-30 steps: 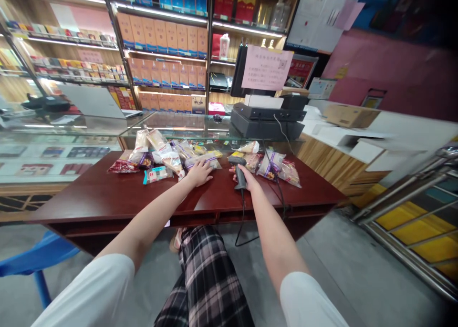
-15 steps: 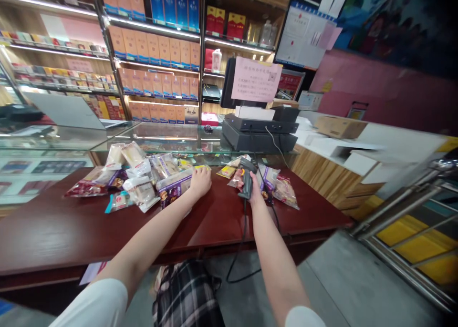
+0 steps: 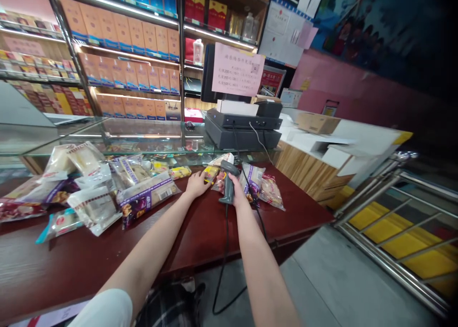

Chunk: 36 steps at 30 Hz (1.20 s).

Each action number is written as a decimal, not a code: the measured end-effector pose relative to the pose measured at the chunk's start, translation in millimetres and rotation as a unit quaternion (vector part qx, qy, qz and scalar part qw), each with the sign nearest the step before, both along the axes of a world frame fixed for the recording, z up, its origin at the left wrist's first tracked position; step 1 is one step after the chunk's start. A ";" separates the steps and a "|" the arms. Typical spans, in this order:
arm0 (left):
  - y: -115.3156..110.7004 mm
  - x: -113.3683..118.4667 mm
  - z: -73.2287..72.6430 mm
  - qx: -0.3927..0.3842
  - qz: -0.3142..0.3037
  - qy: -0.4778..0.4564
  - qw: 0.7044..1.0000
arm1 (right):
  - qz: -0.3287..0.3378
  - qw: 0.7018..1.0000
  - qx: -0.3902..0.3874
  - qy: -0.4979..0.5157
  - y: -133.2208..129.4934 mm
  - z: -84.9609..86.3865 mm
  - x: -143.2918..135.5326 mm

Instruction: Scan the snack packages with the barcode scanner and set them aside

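My right hand point(image 3: 236, 189) is wrapped round the handle of a dark grey barcode scanner point(image 3: 228, 186), whose cable hangs down past the desk edge. My left hand point(image 3: 196, 184) lies low over the desk, fingers apart and reaching to the left edge of a yellow snack packet point(image 3: 211, 173); a firm hold does not show. Left of it are a purple-and-clear bread bag point(image 3: 148, 197) and a small yellow packet point(image 3: 180, 172). Beyond the scanner lie a purple-and-white bag point(image 3: 253, 177) and a red-and-clear bag point(image 3: 271, 192).
More wrapped breads point(image 3: 95, 205) are heaped on the left of the dark red desk point(image 3: 153, 255). A glass counter point(image 3: 143, 129) runs behind it, with a cash drawer point(image 3: 243, 134) and a monitor bearing a pink sign point(image 3: 238, 72). A metal railing point(image 3: 386, 227) stands at the right.
My left hand has come off the purple bread bag and moved right to the yellow packet. My right hand still holds the scanner. The view has turned right and shifted.
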<state>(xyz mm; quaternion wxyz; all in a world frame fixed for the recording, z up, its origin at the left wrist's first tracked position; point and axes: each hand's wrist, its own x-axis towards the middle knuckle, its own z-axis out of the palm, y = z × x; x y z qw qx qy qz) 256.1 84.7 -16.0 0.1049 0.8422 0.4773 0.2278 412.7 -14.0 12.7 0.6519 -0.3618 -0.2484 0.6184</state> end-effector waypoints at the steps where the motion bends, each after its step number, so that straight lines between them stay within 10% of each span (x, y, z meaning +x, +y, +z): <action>1: -0.4 -1.4 0.0 -0.001 0.001 -0.003 1.000 | -0.003 1.000 0.000 0.000 0.1 0.7 -0.6; 16: -13.0 2.1 5.1 0.019 0.128 -0.018 0.991 | -0.015 0.999 -0.003 -0.042 2.4 0.4 -5.0; 24: -8.3 -1.9 2.0 -0.018 0.098 -0.102 0.990 | -0.009 0.998 -0.002 -0.057 2.0 1.5 -8.1; 29: 11.9 -9.4 1.0 -0.135 0.081 -0.412 0.897 | -0.005 0.998 -0.002 -0.064 5.8 -0.1 -7.9; 36: 27.2 -14.1 -3.0 -0.218 0.049 -0.544 0.809 | -0.006 0.998 0.007 -0.063 7.9 -2.2 -8.1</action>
